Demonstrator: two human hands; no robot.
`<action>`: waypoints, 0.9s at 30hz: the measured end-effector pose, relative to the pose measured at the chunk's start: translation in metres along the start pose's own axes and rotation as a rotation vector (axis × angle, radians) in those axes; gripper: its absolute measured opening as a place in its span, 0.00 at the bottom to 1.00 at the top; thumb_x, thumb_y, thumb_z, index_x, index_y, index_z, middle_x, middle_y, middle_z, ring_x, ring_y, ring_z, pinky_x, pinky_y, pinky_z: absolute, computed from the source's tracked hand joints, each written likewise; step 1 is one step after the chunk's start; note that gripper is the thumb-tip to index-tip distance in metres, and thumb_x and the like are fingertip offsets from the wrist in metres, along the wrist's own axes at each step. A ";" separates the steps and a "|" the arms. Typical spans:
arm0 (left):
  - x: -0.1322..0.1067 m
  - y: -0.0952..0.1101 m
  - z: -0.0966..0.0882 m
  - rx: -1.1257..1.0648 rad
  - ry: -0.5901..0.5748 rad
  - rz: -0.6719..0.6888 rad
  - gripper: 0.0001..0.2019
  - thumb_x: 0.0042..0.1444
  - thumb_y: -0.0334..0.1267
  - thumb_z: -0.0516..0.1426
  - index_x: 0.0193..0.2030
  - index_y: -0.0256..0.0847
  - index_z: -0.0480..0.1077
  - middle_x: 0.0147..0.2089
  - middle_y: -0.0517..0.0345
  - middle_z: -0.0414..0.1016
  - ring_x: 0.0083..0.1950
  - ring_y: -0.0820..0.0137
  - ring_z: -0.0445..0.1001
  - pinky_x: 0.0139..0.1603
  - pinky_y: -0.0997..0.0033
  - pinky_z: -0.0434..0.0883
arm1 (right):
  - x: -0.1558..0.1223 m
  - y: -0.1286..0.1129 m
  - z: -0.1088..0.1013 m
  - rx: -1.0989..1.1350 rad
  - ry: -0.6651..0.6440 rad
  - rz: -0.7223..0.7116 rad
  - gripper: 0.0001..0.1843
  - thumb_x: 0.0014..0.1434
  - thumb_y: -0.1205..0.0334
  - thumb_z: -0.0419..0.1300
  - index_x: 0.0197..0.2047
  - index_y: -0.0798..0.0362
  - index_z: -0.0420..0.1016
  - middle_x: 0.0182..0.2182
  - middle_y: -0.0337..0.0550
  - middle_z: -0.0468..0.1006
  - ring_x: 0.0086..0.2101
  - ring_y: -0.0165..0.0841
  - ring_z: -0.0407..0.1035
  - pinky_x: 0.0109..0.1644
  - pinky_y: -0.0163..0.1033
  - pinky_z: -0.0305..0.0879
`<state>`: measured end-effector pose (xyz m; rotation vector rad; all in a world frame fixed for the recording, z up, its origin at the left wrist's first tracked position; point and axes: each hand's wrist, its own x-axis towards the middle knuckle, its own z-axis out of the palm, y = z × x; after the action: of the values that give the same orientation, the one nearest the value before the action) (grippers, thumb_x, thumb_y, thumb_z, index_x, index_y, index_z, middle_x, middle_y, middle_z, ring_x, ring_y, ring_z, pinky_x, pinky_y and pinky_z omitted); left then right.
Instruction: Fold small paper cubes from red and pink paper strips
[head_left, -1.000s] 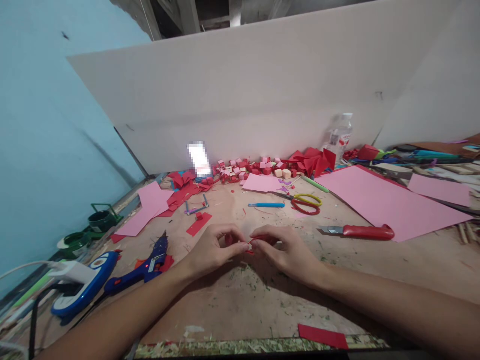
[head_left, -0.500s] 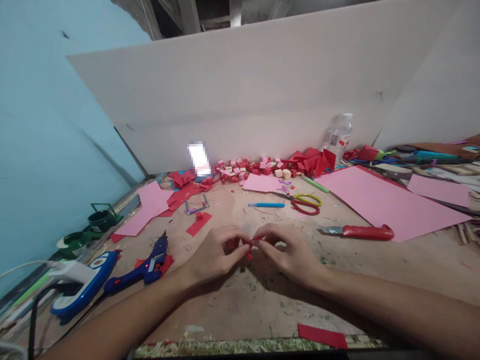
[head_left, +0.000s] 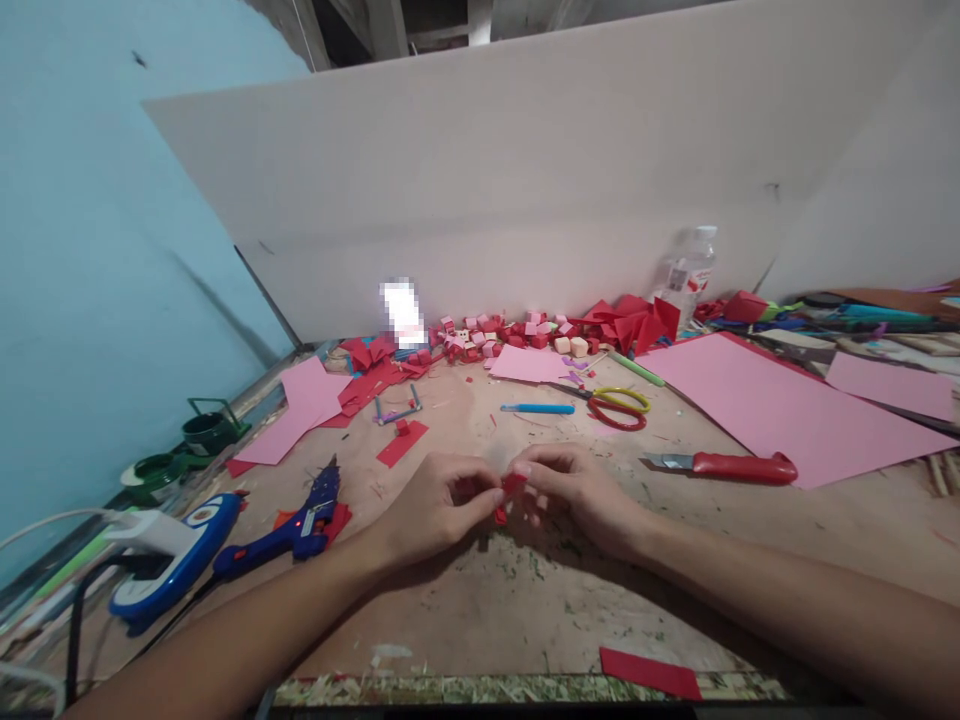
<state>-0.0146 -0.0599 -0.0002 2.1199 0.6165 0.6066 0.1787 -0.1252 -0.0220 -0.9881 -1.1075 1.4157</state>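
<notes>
A small piece of red paper (head_left: 513, 486) is pinched between my two hands above the middle of the table. My left hand (head_left: 442, 500) closes thumb and fingers on its left side. From the right, my right hand (head_left: 574, 490) holds it with thumb and index finger, its lower fingers slightly blurred. Part of the paper hangs below the fingertips, and the fingers hide some of its folds. Beyond the hands lie a blue pen-shaped tool (head_left: 538, 408) and scissors (head_left: 619, 407) with red and yellow handles.
A red-handled knife (head_left: 742, 466) lies at right beside a large pink sheet (head_left: 780, 405). At left are a blue glue gun (head_left: 300, 530) and a power strip (head_left: 180, 560). Small paper cubes (head_left: 510, 335) line the back, near a bottle (head_left: 694, 275). A red strip (head_left: 649, 673) lies in front.
The red paper has turned and shows a broader face between the fingertips. My right hand's fingers have shifted up slightly on it. The whole view has moved a little.
</notes>
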 end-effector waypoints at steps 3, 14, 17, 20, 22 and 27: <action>0.000 -0.002 0.000 -0.027 -0.002 -0.012 0.13 0.62 0.40 0.58 0.32 0.33 0.79 0.29 0.52 0.80 0.29 0.70 0.74 0.31 0.73 0.69 | 0.000 -0.003 -0.001 -0.051 -0.005 0.030 0.21 0.51 0.44 0.74 0.32 0.55 0.80 0.22 0.38 0.76 0.22 0.28 0.67 0.27 0.34 0.61; 0.000 0.006 -0.001 -0.168 -0.043 -0.032 0.13 0.64 0.35 0.57 0.43 0.36 0.84 0.34 0.52 0.84 0.33 0.68 0.77 0.34 0.73 0.70 | 0.005 -0.003 -0.002 -0.249 0.092 -0.088 0.16 0.55 0.48 0.70 0.29 0.54 0.80 0.21 0.38 0.77 0.23 0.30 0.70 0.30 0.37 0.67; 0.001 0.006 -0.001 -0.041 -0.044 -0.005 0.13 0.65 0.37 0.57 0.41 0.36 0.84 0.35 0.52 0.84 0.34 0.68 0.76 0.35 0.73 0.69 | 0.005 -0.001 -0.003 -0.259 0.114 -0.100 0.15 0.55 0.49 0.70 0.30 0.54 0.80 0.21 0.37 0.76 0.22 0.30 0.69 0.29 0.36 0.67; 0.002 0.004 -0.001 0.049 -0.019 0.001 0.12 0.64 0.38 0.58 0.39 0.36 0.84 0.34 0.53 0.83 0.33 0.69 0.75 0.35 0.74 0.68 | 0.004 0.000 -0.002 -0.257 0.109 -0.103 0.14 0.55 0.50 0.70 0.30 0.53 0.80 0.21 0.37 0.76 0.23 0.30 0.69 0.29 0.36 0.67; 0.003 0.003 0.000 0.071 -0.013 0.014 0.12 0.65 0.38 0.58 0.38 0.37 0.84 0.33 0.54 0.83 0.32 0.69 0.75 0.34 0.75 0.67 | 0.004 0.000 -0.002 -0.259 0.104 -0.099 0.14 0.54 0.50 0.71 0.30 0.53 0.80 0.20 0.36 0.76 0.22 0.30 0.69 0.29 0.36 0.66; 0.003 0.006 0.000 0.115 -0.002 0.060 0.14 0.65 0.34 0.56 0.33 0.38 0.83 0.30 0.56 0.82 0.29 0.71 0.73 0.32 0.76 0.65 | 0.005 0.000 -0.002 -0.254 0.085 -0.091 0.12 0.53 0.52 0.71 0.31 0.53 0.81 0.21 0.36 0.75 0.22 0.30 0.68 0.29 0.35 0.66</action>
<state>-0.0113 -0.0615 0.0050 2.2534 0.6015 0.6150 0.1799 -0.1204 -0.0228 -1.1511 -1.2736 1.1681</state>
